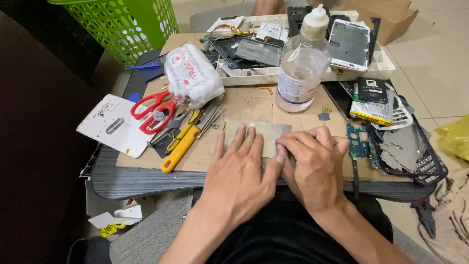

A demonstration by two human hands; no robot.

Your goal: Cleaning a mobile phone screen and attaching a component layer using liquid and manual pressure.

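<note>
Head view: left hand (239, 168) lies flat, fingers spread, on a grey plate (261, 134) at the cardboard's (244, 105) centre. Right hand (312, 164), fingers curled together, presses the plate's right edge. Bottle (303, 63) at 12 o'clock, scissors (154, 111) at 10.

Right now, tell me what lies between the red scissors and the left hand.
In the head view, a yellow-handled tool and a few slim metal tools lie on the cardboard between the red scissors and the left hand.
</note>
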